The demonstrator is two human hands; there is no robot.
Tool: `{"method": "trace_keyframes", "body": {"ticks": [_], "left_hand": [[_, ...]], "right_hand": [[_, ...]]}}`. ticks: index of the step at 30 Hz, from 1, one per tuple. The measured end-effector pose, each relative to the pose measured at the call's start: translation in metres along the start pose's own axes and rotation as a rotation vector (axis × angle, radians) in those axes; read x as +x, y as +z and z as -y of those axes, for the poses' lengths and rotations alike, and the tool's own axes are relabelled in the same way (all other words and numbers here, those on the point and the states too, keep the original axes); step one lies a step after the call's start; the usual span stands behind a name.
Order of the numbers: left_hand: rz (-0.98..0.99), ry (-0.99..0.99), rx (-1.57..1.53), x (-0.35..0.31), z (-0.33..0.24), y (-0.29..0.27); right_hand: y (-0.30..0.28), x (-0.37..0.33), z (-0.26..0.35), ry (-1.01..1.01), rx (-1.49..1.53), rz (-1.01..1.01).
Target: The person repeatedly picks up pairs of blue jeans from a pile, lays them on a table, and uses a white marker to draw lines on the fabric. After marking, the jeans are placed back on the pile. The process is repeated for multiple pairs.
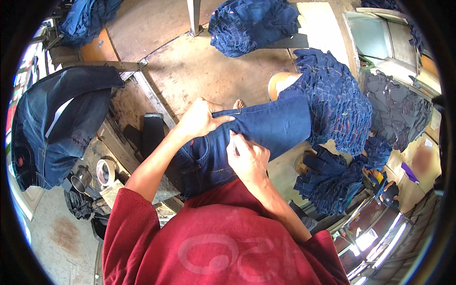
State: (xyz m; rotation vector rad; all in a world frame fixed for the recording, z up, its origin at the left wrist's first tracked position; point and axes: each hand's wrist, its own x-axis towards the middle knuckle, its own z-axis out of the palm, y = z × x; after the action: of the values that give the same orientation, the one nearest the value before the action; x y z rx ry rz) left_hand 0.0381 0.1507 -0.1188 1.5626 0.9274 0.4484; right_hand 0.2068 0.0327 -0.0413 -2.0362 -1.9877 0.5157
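Note:
A pair of dark blue jeans [280, 126] stretches across in front of me, from my lap toward the right, with a pocket and a small red tag at its near end. My left hand [202, 118] is closed on the upper edge of the denim, thumb lying along the front and fingers behind it. Lower down, my right hand [249, 159] is closed, its thumb and fingertips pinched together against the front of the leg. Whatever is between those fingertips is too small to make out.
Piles of blue denim [332, 99] lie to the right, with another heap [251, 26] at the far side. Dark garments [399, 107] sit farther right. Jeans [61, 118] drape over a support at left, near a tape roll [105, 172]. A metal post [194, 16] stands ahead.

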Motion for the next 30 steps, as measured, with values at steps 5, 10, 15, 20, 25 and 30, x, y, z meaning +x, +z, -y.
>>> {"method": "trace_keyframes", "body": {"ticks": [5,10,15,20,25,30], "left_hand": [[0.03,-0.031,0.043,0.0,-0.003,-0.004],[0.046,-0.075,0.015,0.001,-0.009,-0.005],[0.035,-0.058,0.044,0.001,-0.009,-0.004],[0.037,-0.063,0.02,-0.001,-0.008,-0.002],[0.029,-0.089,0.059,0.0,-0.011,-0.004],[0.051,-0.141,0.072,0.001,-0.015,-0.006]], "right_hand": [[-0.002,0.002,-0.002,0.013,0.178,-0.07],[-0.005,0.002,-0.003,-0.012,0.036,0.023],[-0.005,0.001,-0.004,0.04,0.213,-0.058],[-0.007,0.001,-0.003,-0.01,0.017,0.052],[-0.008,0.003,0.0,0.066,0.192,-0.06],[-0.01,0.001,0.002,0.05,-0.024,0.087]]}}
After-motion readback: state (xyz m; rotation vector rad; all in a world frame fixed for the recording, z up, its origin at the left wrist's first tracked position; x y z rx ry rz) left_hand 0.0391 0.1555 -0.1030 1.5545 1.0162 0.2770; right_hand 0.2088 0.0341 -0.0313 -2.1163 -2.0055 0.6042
